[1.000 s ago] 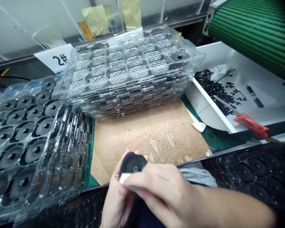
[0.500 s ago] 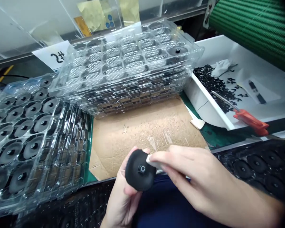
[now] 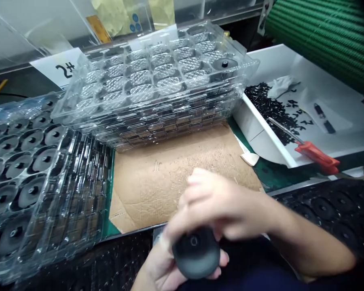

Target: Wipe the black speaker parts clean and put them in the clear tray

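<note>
My left hand [image 3: 165, 266] grips a round black part [image 3: 197, 258], a dish-shaped disc with a small raised hub in its middle. The fingers wrap beneath it and their tips show at its right side. Bent over the far edge of the disc is my right hand [image 3: 215, 200], blurred by motion. At its fingertips, by the disc's left edge, a small whitish piece [image 3: 164, 244] shows faintly; its kind cannot be made out. Under both hands, toward the back, lies a flat cardboard sheet [image 3: 164, 178].
Clear plastic trays [image 3: 157, 93] are stacked behind the cardboard. Another stack [image 3: 33, 178] at left holds black discs. At right, a white bin [image 3: 267, 141] contains small black pieces [image 3: 273, 109]; a red-handled tool [image 3: 317, 155] lies across its edge. A green roller [image 3: 321, 32] hangs above.
The disc and my left hand have shifted down and right, and the disc has tilted. My right hand has swung from the disc's right side over its far edge to the left.
</note>
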Demonstrator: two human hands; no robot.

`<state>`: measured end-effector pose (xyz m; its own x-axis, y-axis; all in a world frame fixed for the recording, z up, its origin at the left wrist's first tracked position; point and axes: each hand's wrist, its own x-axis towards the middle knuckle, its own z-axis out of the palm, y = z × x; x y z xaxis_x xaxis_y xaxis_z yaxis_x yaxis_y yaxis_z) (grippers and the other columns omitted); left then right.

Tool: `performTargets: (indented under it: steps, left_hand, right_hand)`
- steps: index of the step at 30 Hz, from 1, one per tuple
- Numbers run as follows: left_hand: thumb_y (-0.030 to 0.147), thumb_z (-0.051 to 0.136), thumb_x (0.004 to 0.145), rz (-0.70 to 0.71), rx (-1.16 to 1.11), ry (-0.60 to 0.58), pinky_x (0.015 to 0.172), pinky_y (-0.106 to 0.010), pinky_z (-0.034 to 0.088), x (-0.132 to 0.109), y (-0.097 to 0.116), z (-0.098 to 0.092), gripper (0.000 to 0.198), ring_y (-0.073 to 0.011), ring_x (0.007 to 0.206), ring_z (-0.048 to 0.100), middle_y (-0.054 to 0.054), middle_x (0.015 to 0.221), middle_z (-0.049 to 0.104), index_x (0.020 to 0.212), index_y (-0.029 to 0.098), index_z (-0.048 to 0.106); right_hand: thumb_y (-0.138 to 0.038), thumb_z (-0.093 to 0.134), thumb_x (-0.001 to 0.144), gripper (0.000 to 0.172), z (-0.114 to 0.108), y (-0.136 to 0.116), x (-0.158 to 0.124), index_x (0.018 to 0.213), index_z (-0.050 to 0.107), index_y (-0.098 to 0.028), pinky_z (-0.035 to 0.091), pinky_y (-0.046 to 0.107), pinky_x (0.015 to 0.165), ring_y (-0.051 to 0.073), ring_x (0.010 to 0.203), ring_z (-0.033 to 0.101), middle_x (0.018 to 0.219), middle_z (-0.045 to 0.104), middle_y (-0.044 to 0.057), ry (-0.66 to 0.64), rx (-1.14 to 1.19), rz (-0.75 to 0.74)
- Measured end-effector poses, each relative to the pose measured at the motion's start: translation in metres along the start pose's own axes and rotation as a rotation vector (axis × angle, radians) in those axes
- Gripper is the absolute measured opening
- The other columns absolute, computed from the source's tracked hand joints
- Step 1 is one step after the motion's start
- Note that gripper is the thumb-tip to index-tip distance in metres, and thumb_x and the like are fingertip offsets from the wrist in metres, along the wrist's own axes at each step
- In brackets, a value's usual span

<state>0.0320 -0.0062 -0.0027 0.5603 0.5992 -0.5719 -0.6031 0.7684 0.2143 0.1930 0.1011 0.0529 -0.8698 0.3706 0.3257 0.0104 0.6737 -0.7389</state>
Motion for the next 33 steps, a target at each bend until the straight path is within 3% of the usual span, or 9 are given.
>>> performTargets:
  steps: [5,10,13,16,21,25,28,30,33]
  left_hand:
    - [0.034,0.077,0.062,0.049,-0.185,-0.303,0.071,-0.029,0.056,0.001,0.014,0.003,0.049,-0.0239,0.089,0.066,-0.007,0.101,0.069,0.109,0.023,0.064]
    - [0.03,0.078,0.061,0.08,-0.192,-0.196,0.076,-0.029,0.055,-0.002,0.021,-0.006,0.045,-0.0233,0.093,0.065,-0.006,0.104,0.069,0.104,0.024,0.067]
    - [0.031,0.076,0.063,0.114,-0.207,-0.158,0.079,-0.029,0.054,-0.002,0.023,-0.013,0.043,-0.0241,0.098,0.064,-0.005,0.108,0.068,0.105,0.027,0.066]
    - [0.032,0.072,0.069,0.151,-0.214,-0.17,0.086,-0.03,0.051,-0.002,0.025,-0.02,0.042,-0.0248,0.104,0.061,-0.004,0.114,0.066,0.11,0.029,0.064]
    - [0.038,0.066,0.072,0.217,-0.215,-0.205,0.096,-0.03,0.044,-0.005,0.029,-0.027,0.043,-0.0243,0.115,0.054,-0.001,0.123,0.061,0.115,0.032,0.06]
    - [0.04,0.066,0.07,0.322,-0.226,-0.103,0.098,-0.03,0.042,-0.009,0.028,-0.033,0.047,-0.0245,0.116,0.052,-0.002,0.124,0.06,0.115,0.029,0.06]
    - [0.04,0.067,0.07,0.419,-0.236,-0.013,0.098,-0.031,0.043,-0.009,0.026,-0.038,0.048,-0.0247,0.115,0.053,-0.004,0.122,0.061,0.115,0.028,0.06]
    - [0.039,0.067,0.07,0.447,-0.227,0.045,0.1,-0.034,0.041,-0.008,0.026,-0.037,0.047,-0.0249,0.117,0.052,-0.004,0.122,0.061,0.115,0.029,0.06]
    - [0.037,0.069,0.069,0.524,-0.165,0.126,0.103,-0.04,0.039,-0.006,0.027,-0.03,0.05,-0.0258,0.117,0.052,-0.004,0.123,0.06,0.117,0.03,0.058]
  right_hand:
    - [-0.017,0.054,0.087,0.026,0.031,0.054,-0.024,0.109,0.061,-0.028,0.045,0.023,0.077,0.011,0.085,0.057,0.093,0.065,-0.002,0.155,-0.089,0.487]
    - [-0.013,0.041,0.089,0.034,0.099,0.085,-0.059,0.119,0.056,-0.019,0.048,0.039,0.085,0.021,0.102,0.055,0.115,0.052,0.012,0.322,-0.235,0.671]
    - [-0.019,0.049,0.087,0.033,0.119,0.084,-0.068,0.119,0.056,-0.019,0.047,0.045,0.087,0.024,0.102,0.054,0.124,0.047,0.014,0.331,-0.285,0.689]
    - [-0.018,0.055,0.083,0.037,0.117,0.088,-0.06,0.12,0.056,-0.02,0.047,0.046,0.086,0.025,0.101,0.053,0.128,0.045,0.014,0.301,-0.308,0.677]
    - [-0.016,0.044,0.089,0.027,0.098,0.101,-0.033,0.112,0.059,-0.019,0.048,0.039,0.085,0.022,0.099,0.056,0.103,0.06,0.009,0.338,-0.288,0.666]
    - [-0.02,0.04,0.092,0.031,0.108,0.088,-0.026,0.122,0.049,-0.016,0.048,0.036,0.086,0.02,0.103,0.056,0.111,0.059,0.011,0.363,-0.218,0.627]
    - [-0.021,0.045,0.091,0.023,0.12,0.076,-0.031,0.109,0.058,-0.017,0.05,0.03,0.075,0.017,0.084,0.062,0.091,0.066,0.006,0.275,-0.145,0.553]
    - [-0.02,0.047,0.09,0.019,0.114,0.068,-0.029,0.102,0.062,-0.018,0.05,0.029,0.072,0.016,0.079,0.062,0.083,0.067,0.004,0.251,-0.118,0.539]
    - [-0.019,0.045,0.091,0.024,0.087,0.047,-0.013,0.111,0.056,-0.019,0.047,0.03,0.081,0.016,0.095,0.058,0.103,0.064,0.005,0.338,-0.116,0.549]
